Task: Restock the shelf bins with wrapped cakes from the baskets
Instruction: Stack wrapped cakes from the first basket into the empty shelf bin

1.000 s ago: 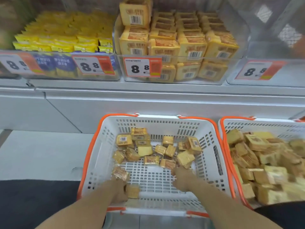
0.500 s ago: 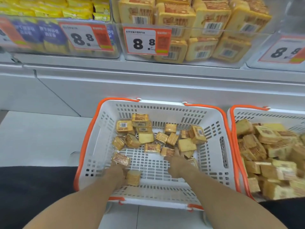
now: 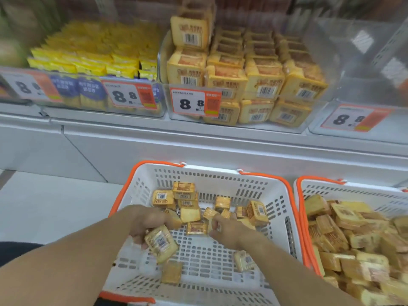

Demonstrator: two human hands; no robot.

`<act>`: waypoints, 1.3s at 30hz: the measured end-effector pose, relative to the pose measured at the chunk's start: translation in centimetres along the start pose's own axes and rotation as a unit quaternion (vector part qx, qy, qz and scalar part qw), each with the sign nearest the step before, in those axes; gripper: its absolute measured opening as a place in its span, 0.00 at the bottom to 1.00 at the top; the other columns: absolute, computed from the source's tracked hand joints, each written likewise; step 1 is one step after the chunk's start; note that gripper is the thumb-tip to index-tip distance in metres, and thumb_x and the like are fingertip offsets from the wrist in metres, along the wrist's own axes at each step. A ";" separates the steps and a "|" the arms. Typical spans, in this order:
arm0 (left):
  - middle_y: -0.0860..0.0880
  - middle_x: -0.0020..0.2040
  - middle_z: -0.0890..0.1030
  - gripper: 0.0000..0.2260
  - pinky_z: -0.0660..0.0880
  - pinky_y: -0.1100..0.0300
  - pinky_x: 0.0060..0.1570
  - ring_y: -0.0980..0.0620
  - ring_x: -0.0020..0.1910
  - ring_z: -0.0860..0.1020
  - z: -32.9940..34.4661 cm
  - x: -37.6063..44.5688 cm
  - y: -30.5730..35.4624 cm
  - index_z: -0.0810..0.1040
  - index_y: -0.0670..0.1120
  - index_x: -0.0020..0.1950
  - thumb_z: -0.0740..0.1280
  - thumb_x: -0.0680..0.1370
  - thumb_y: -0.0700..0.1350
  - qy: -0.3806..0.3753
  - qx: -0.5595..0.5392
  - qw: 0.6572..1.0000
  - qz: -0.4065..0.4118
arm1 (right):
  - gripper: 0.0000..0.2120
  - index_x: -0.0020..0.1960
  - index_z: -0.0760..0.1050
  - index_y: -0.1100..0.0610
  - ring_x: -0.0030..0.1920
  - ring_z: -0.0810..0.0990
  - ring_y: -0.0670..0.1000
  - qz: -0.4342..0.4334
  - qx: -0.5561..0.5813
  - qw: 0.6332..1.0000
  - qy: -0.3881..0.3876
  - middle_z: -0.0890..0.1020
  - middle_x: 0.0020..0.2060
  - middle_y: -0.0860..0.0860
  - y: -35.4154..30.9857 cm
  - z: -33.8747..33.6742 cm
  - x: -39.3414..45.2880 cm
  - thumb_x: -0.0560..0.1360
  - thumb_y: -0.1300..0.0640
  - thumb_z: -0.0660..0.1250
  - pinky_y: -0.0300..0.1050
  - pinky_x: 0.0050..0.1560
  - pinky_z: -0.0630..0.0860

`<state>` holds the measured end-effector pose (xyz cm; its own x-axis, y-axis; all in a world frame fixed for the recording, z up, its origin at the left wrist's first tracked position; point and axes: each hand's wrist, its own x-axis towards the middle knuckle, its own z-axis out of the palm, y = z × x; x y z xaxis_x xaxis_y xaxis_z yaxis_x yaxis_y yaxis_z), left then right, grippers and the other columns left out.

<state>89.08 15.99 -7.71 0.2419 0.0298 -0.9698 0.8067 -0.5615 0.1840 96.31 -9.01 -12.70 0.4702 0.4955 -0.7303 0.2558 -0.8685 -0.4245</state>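
Left hand [image 3: 147,221]: grip clenched around one wrapped cake [image 3: 161,242], fingers curled over its upper edge, cake tilted, barcode face up, raised above the basket floor. Right hand [image 3: 225,228]: fingers curled in among the loose cakes [image 3: 196,227] at mid-basket; whether anything is grasped, cannot tell, fingertips hidden behind the knuckles.

Cakes: squarish blocks, pale yellow sponge with browner tops, sealed in glossy clear film bearing printed labels and barcodes. White basket [image 3: 220,180]: perforated plastic, slotted walls, gridded floor, orange rim and handles. About a dozen cakes clustered toward its far side; two more lying apart near the front, one [image 3: 171,272] below the left hand, one [image 3: 244,260] below the right forearm. Second basket [image 3: 318,188] just beside on the right, same make, heaped with cakes [image 3: 353,235].

Shelf bin [image 3: 318,127], clear plastic, directly above the white basket: same cakes stacked in rows, one upright on top at the left, price tag [image 3: 195,102] reading 8.8 clipped to the front. Bin of yellow packets [image 3: 92,62] to its left. Further clear bin [image 3: 375,85] to the right, contents not discernible.

Both forearms bare, extended forward and downward from the lower edge of view, converging over the basket, wrists bent down.
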 end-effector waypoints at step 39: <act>0.42 0.44 0.85 0.26 0.73 0.58 0.38 0.50 0.39 0.81 -3.9 -17.5 9.7 0.80 0.40 0.59 0.78 0.64 0.45 0.072 -0.354 0.850 0.384 | 0.30 0.58 0.66 0.52 0.50 0.85 0.55 -0.226 0.392 0.848 0.277 0.81 0.54 0.43 -5.6 -15.4 -17.9 0.70 0.79 0.71 0.57 0.48 0.83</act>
<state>94.75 13.30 11.67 0.8656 0.0096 -0.5007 0.4916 0.1749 0.8531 99.49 -13.21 11.04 0.8537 0.5053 -0.1263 -0.0214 -0.2083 -0.9778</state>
